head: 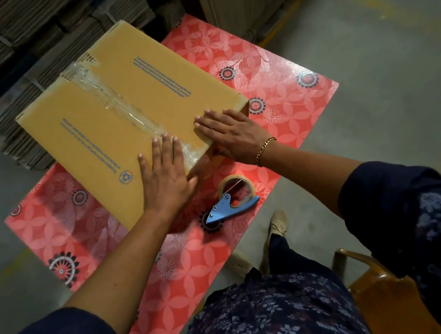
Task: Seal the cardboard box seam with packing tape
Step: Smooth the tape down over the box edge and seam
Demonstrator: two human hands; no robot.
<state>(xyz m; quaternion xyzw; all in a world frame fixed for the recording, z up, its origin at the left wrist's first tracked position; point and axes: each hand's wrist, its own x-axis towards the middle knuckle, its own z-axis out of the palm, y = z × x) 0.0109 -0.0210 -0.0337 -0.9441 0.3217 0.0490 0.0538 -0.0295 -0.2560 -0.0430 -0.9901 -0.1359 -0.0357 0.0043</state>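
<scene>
A closed cardboard box (131,116) lies flat on a bench (281,83) covered in a red flowered sheet, its long axis running diagonally from the upper left toward the lower right. A strip of clear tape (121,106) runs along the middle seam of the top, from the far end, where it looks wrinkled and loose, down to the near end, where it folds over the edge.

The left hand (163,173) lies palm down on the box top with fingers straight and close together, the fingertips beside the tape near the box's near end. It grips nothing; it is flat and fully extended. The right hand (230,134) is also spread flat, palm down, on the near right corner of the box, its fingers pointing left toward the seam and its palm draped over the corner edge. It too holds nothing. A gold chain bracelet (265,150) circles the right wrist. Both forearms are bare below dark blue sleeves.

A roll of tape in a blue dispenser (235,198) rests on the bench just below the box, between the two forearms, apart from both hands.

Behind the bench stand stacks of flattened cardboard (7,40). A wooden chair (378,286) sits at the lower right, and a light shoe (278,222) shows on the grey floor under the bench edge.
</scene>
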